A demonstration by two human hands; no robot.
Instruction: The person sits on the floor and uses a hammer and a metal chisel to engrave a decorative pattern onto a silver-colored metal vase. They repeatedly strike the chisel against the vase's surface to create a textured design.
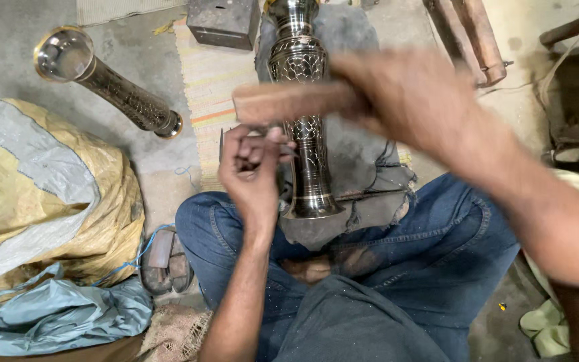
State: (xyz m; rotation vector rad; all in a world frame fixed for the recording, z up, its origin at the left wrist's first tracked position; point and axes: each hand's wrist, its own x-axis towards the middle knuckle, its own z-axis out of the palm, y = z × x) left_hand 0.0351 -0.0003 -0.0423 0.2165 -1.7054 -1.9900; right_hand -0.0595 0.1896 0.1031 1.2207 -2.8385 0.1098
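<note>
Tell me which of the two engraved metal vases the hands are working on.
The vase lying on the dark cloth before the knees; the other vase lies untouched on the concrete floor at left.

Concrete floor [8, 60]; striped mat [212, 80]; second vase [108, 84]

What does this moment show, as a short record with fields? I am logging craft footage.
setting: person seated cross-legged on a workshop floor
left hand: pinches a thin metal tool against the engraved metal vase
right hand: grips a wooden mallet, raised and blurred
vase rest: lies lengthwise on a dark cloth before the lap
second vase: lies on the concrete floor, upper left
metal block: beyond the striped mat
left side: yellow sack, blue-grey bag, sandals
</note>
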